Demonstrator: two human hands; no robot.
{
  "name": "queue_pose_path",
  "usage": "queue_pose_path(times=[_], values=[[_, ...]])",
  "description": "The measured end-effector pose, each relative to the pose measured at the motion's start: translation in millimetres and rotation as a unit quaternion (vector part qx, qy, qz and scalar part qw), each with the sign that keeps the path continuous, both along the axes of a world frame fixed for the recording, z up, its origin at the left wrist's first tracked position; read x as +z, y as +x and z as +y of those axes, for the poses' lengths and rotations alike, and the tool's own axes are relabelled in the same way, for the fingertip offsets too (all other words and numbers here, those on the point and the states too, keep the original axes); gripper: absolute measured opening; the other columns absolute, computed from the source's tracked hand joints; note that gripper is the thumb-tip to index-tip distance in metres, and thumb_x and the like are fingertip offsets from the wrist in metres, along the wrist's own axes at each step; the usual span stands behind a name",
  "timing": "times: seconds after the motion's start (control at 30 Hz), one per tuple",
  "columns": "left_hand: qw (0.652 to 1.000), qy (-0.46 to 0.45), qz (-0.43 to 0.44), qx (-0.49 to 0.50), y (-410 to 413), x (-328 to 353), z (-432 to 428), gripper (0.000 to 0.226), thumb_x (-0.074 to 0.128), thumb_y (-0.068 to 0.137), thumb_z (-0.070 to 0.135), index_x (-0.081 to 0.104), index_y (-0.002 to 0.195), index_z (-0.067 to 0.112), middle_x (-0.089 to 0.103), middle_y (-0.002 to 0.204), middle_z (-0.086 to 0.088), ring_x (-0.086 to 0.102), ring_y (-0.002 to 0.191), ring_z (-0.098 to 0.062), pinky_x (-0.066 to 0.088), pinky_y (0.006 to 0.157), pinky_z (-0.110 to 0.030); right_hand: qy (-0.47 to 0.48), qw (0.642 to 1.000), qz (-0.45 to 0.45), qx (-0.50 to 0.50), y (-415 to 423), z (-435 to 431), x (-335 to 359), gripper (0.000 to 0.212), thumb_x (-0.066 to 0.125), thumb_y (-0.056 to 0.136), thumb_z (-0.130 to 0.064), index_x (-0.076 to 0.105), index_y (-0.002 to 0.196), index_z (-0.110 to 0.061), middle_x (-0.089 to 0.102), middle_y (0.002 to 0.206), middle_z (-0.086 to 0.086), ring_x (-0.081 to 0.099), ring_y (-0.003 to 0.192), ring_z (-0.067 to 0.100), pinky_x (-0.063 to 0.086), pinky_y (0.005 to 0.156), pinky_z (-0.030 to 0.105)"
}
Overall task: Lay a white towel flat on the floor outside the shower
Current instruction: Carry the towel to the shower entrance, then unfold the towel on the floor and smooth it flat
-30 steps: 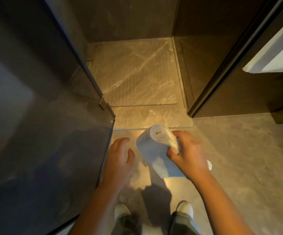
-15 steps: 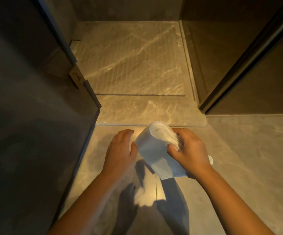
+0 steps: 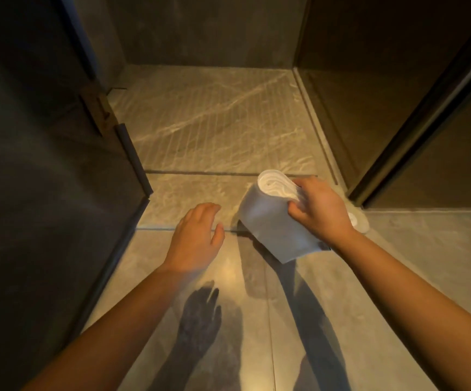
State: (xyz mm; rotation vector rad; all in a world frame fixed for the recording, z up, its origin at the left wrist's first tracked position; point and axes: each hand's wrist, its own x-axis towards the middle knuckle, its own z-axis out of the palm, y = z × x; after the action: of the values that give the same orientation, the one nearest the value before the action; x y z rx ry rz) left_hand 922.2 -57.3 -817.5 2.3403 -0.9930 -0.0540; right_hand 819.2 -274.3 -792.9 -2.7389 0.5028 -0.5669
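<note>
White terry, rolled tight: in the head view your right hand [image 3: 320,210] clasps the towel [image 3: 274,221] near its upper spiral end, fingers curled over the roll, above the joint between the shower threshold [image 3: 189,193] and the outer floor [image 3: 327,320]. Your left hand [image 3: 196,238] hovers just beside it, fingers spread, gripping nothing. Judgement: the cloth is light, soft and limp, not fragile. One free edge hangs at the lower end; pinch its corners, let the roll unwind, then spread it on the outer floor.
</note>
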Motion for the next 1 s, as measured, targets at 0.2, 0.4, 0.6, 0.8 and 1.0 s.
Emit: queue_pose_path(times=[0.2, 0.4, 0.6, 0.8, 1.0], values=[[0.993, -0.067, 0.074, 0.059, -19.3, -44.9, 5.2, 0.05, 0.054, 0.089, 0.02, 0.037, 0.135, 0.011, 0.044, 0.137, -0.011, 0.039, 0.126, -0.024, 0.031, 0.102, -0.032, -0.034, 0.998, 0.033, 0.035, -3.9, 9.5, -38.8, 0.039, 0.068, 0.075, -0.019, 0.058, 0.112, -0.01, 0.061, 0.101, 0.017, 0.055, 0.096, 0.035, 0.04, 0.075, 0.036], [0.992, -0.02, 0.125, 0.016, -53.8, -95.8, 31.7, 0.055, 0.057, 0.088, 0.024, 0.035, 0.135, 0.007, 0.044, 0.137, -0.013, 0.041, 0.126, -0.025, 0.032, 0.101, -0.029, 0.022, 0.988, 0.058, 0.141, -40.4, 56.2, -97.9, 0.049, 0.082, 0.057, -0.01, 0.062, 0.101, -0.002, 0.064, 0.087, 0.019, 0.065, 0.082, 0.034, 0.052, 0.06, 0.032], [0.994, 0.017, 0.108, -0.006, -84.5, -110.0, 40.0, 0.058, 0.063, 0.084, 0.02, 0.037, 0.134, 0.003, 0.046, 0.135, -0.018, 0.044, 0.124, -0.029, 0.031, 0.098, -0.028, 0.099, 0.965, 0.12, 0.21, -71.7, 83.6, -125.7, 0.043, 0.08, 0.059, -0.004, 0.062, 0.097, 0.003, 0.061, 0.083, 0.022, 0.062, 0.074, 0.037, 0.05, 0.056, 0.036], [0.993, 0.055, 0.075, -0.073, -99.6, -118.0, 59.8, 0.059, 0.059, 0.079, 0.03, 0.045, 0.129, 0.002, 0.049, 0.133, -0.019, 0.047, 0.121, -0.032, 0.042, 0.097, -0.044, 0.072, 0.95, 0.111, 0.283, -81.5, 98.3, -141.2, 0.039, 0.08, 0.065, -0.015, 0.062, 0.096, 0.001, 0.063, 0.084, 0.02, 0.059, 0.068, 0.034, 0.054, 0.056, 0.037], [0.99, 0.063, 0.092, -0.091, -99.0, -127.7, 68.7, 0.055, 0.054, 0.085, 0.034, 0.041, 0.133, 0.01, 0.04, 0.142, -0.01, 0.029, 0.131, -0.017, 0.026, 0.106, -0.033, 0.105, 0.944, 0.148, 0.275, -89.2, 106.2, -160.8, 0.039, 0.069, 0.078, -0.027, 0.059, 0.108, -0.004, 0.062, 0.099, 0.016, 0.058, 0.082, 0.028, 0.053, 0.07, 0.038]])
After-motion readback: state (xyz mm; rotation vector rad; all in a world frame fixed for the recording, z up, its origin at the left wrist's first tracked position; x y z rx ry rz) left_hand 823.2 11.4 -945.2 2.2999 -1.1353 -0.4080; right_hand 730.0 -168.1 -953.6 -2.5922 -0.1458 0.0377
